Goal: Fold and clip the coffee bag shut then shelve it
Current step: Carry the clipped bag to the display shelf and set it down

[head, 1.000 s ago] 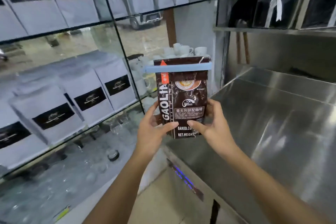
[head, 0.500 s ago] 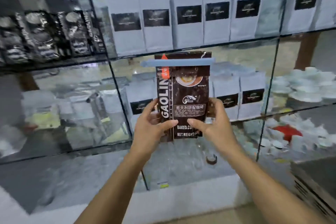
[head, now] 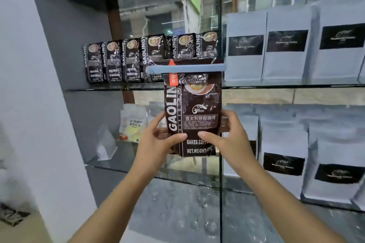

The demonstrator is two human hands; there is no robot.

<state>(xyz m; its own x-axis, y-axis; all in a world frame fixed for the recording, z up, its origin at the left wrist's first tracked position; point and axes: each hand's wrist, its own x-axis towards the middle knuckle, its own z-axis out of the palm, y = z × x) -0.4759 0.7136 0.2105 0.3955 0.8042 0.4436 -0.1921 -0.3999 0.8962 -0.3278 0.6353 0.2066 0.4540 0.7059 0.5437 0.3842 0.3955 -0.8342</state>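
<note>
I hold a dark brown coffee bag (head: 194, 108) upright in front of the glass shelves. Its top is folded over and a long pale blue clip (head: 184, 68) runs across the fold, sticking out on both sides. My left hand (head: 158, 140) grips the bag's lower left edge, thumb on the front. My right hand (head: 227, 136) grips the lower right edge the same way. Behind the bag, a row of matching dark coffee bags (head: 122, 60) stands on a glass shelf (head: 110, 89) at clip height.
White bags with black labels (head: 286, 45) fill the shelves on the right, upper and lower. A vertical glass divider (head: 220, 16) runs just behind the bag's right edge. A yellow-and-white packet (head: 132, 123) and a small white pouch (head: 105, 144) sit on the lower left shelf. A grey wall (head: 29, 85) closes the left.
My view has swung left along the shelving, from the steel counter to the dark bags' section. The bag stays upright in both hands, now level with the row of matching bags.
</note>
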